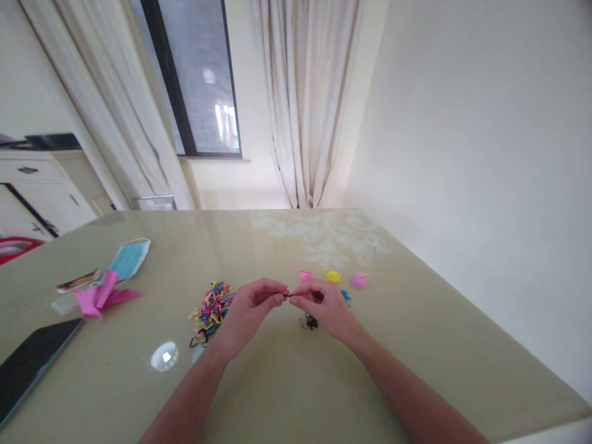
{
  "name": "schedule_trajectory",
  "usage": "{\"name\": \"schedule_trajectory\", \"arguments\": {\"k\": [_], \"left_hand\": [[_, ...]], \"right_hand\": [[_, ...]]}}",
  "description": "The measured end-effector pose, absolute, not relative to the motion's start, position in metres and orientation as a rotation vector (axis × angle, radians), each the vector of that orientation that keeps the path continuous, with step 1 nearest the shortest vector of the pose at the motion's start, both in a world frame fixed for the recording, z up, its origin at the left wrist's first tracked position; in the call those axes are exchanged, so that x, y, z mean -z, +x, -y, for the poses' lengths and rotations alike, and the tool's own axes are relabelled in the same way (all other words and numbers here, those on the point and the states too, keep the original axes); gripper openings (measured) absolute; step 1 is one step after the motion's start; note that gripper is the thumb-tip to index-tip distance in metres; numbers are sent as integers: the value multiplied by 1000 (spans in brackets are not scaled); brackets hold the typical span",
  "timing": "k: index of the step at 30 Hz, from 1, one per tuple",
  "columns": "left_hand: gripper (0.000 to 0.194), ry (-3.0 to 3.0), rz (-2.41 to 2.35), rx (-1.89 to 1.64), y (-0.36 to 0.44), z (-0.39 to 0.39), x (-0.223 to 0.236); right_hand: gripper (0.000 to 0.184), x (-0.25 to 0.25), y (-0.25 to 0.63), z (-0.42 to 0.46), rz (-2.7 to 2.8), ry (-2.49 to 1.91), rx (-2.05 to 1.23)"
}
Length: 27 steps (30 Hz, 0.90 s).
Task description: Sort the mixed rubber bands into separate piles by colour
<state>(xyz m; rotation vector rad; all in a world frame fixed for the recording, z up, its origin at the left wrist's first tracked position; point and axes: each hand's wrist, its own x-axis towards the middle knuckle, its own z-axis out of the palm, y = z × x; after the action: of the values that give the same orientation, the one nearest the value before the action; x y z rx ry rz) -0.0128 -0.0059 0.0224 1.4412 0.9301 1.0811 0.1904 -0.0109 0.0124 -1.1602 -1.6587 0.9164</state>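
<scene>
My left hand [253,308] and my right hand [326,305] meet fingertip to fingertip above the table. Between them both pinch a small black rubber band [287,295], mostly covered by the fingers. A heap of mixed-colour rubber bands [213,308] lies beside my left hand, partly behind it. Below my right hand sits a small pile of black bands [311,321]. Around its far side are little groups of pink bands [304,275], yellow bands [332,275], light purple-pink bands [359,280] and blue bands [346,298], the blue ones partly hidden.
The glossy table [287,394] meets a wall on the right. To the left lie a dark phone or tablet [34,364], a pink folded paper shape [102,297] and a blue face mask [131,259]. A window and curtains [305,105] stand beyond the far edge.
</scene>
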Motion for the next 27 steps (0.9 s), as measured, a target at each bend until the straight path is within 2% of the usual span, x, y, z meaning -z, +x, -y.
{"name": "schedule_trajectory", "arguments": {"k": [5, 9, 12, 14, 18, 27], "left_hand": [[36, 1467, -993, -1056, -17, 1, -22], [27, 1763, -1376, -1074, -34, -10, -13], [27, 2102, -1874, -850, -49, -15, -1], [29, 2223, -2046, -626, -55, -16, 5], [29, 2294, -2023, -448, -57, -19, 9], [22, 2307, -1986, -477, -55, -22, 5]], "right_hand": [[27, -19, 196, 10, 1642, -1135, -922], [32, -31, 203, 12, 1514, -1111, -966], [34, -40, 210, 14, 1486, -1091, -958], [35, -45, 215, 15, 1509, -1074, -964], [36, -49, 223, 16, 1571, -1069, -947], [42, -51, 232, 16, 1604, -1096, -873]]}}
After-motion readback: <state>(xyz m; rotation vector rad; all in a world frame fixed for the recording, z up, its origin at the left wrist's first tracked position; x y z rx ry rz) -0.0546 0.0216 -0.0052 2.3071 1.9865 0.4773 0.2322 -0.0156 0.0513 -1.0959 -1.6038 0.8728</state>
